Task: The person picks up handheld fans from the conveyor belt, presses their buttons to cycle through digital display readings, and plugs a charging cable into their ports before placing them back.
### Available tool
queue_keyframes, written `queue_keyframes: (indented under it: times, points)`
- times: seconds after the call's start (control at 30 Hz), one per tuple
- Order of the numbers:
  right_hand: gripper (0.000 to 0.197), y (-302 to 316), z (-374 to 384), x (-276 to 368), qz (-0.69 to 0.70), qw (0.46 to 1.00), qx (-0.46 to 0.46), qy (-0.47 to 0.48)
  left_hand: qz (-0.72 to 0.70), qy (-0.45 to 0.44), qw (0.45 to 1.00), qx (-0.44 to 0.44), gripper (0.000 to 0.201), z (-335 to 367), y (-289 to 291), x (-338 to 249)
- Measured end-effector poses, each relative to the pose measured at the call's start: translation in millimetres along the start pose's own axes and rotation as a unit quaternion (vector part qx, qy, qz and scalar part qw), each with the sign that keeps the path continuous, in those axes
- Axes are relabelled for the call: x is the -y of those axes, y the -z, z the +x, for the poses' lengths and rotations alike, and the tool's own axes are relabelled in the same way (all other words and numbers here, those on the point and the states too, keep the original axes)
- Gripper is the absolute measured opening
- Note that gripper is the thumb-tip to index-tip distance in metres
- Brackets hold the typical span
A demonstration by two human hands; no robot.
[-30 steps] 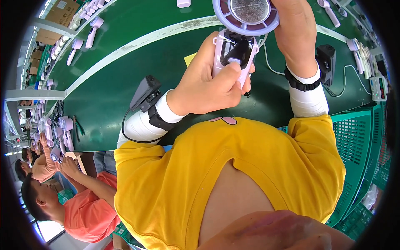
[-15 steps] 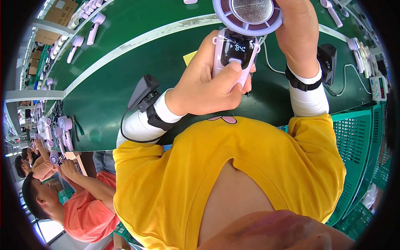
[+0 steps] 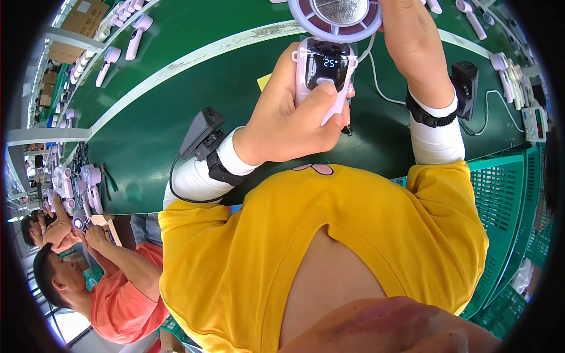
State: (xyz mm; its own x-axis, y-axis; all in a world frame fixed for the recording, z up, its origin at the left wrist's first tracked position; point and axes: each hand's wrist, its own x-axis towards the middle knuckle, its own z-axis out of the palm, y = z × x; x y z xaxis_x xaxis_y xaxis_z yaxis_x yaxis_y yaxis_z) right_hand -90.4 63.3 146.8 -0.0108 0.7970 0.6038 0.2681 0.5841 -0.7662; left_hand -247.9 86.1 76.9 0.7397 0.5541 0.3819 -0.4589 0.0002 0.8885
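Head view: fan (image 3: pixel 323 47) over bench (image 3: pixel 376 138), right of yellow note (image 3: pixel 263 82); left hand (image 3: pixel 294 126) wrapped round it, thumb (image 3: pixel 319 101) on button (image 3: pixel 325 80). Display (image 3: pixel 330 62) digits changed since half-second ago; press likely registered. Right hand (image 3: pixel 406 26) against fan, grip cut off: cannot tell.

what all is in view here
bench: one, green, centre
held fan: one, lilac, top centre
other fans: many, mostly lilac, both sides
boxes: several, brown, upper left
paper: one, yellow, upper centre
pliers: one, dark green, left
cabling: some, white, right
small device: one, white, right
crates: several, green, lower right
people: at least two, orange tops, lower left
wrist devices: two, black, forearms
shirt: one, yellow, lower centre
left hand: one, white-cuffed, gripping held fan
right hand: one, white-cuffed, top
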Motion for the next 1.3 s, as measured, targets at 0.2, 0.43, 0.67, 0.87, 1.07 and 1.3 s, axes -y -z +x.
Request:
queue_keyframes:
  times: [0.2,0.43,0.67,0.87,1.07,1.3]
  points:
    - [0.039,0,0,0,-0.052,0.998,0.011,0.015,-0.028,0.025,0.999,-0.033,0.046,-2,-2,-4]
    - [0.046,2,-2,6,-0.052,0.997,0.049,0.043,0.011,-0.008,1.000,0.001,0.049,-4,2,-3]
    - [0.048,3,-2,9,-0.084,0.994,0.054,0.042,-0.015,0.004,1.000,-0.001,0.050,-6,1,-6]
    - [0.042,2,-2,16,-0.041,0.998,0.036,-0.041,-0.010,0.013,1.000,0.021,0.050,-7,1,-7]
    - [0.035,-4,-4,16,0.015,0.998,-0.015,-0.061,-0.007,0.022,0.999,-0.026,0.046,-10,-9,-6]
    - [0.030,-12,-5,16,-0.122,0.982,-0.096,0.106,0.568,-0.331,0.753,-0.017,0.059,9,40,4]
